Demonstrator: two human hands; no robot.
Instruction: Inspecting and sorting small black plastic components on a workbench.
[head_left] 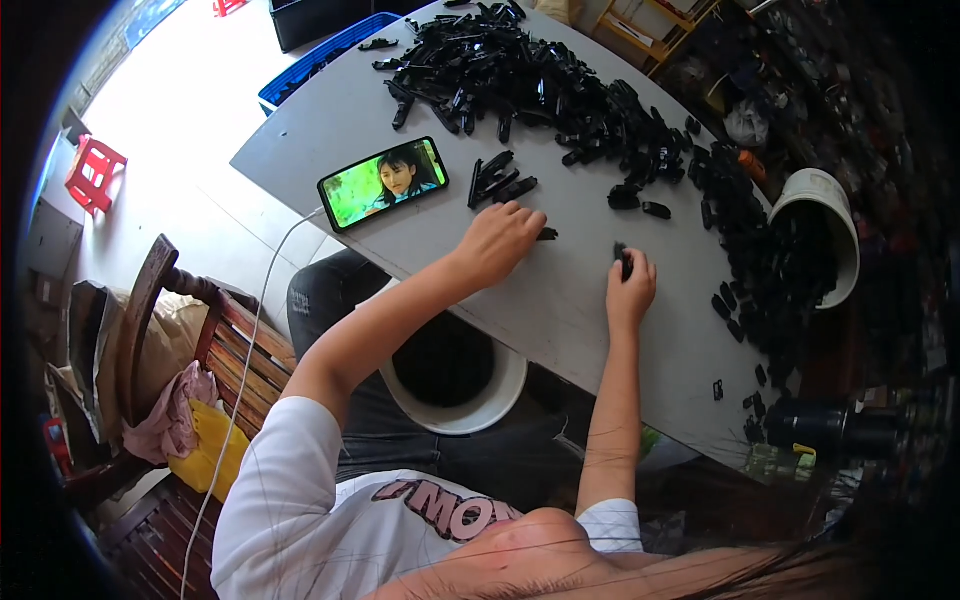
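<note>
White shirt [285, 470] bearing pink lettering [450, 512] is lying nearest, at six o'clock. Above, a white bucket [515, 385] is holding dark contents [440, 360]; a tipped bucket [828, 186] at two o'clock is holding black parts [803, 240]. Glossy, elongated plastic parts [510, 80] are lying heaped at twelve o'clock on the grey table [700, 300]. My right hand [632, 290], at three o'clock, is gripping one part [626, 264]. My left hand [498, 243] is bending its fingers beside another part [547, 235]; whether gripping it, I cannot tell.
</note>
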